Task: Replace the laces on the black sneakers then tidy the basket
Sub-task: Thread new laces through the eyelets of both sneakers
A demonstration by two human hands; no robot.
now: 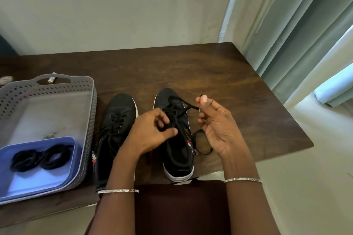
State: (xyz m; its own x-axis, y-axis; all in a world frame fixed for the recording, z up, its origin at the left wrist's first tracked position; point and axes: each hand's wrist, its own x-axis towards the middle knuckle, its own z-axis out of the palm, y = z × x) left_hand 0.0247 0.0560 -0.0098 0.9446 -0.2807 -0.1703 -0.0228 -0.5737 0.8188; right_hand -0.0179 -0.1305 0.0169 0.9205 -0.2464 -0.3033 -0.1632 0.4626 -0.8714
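Now right hand [215, 126] pinches lace [188, 105] end; left hand [150, 133] grips sneaker [177, 158].

Two black sneakers [114, 120] [172, 158], one grey basket [91, 101], one blue tray [38, 181], two coiled black laces [24, 160] [55, 156], one loose lace loop [202, 151], two bangles [118, 191] [242, 179], one bench [229, 74].

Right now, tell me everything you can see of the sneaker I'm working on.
The sneaker is black with a cloth-like upper, a white sole rim and a small red and white mark by its opening. It stands upright on the table, toe pointing away, right of the other sneaker. A black lace crosses its eyelets, loose. The left hand grips the lace over its tongue; the right hand pinches the lace's end out to the right.
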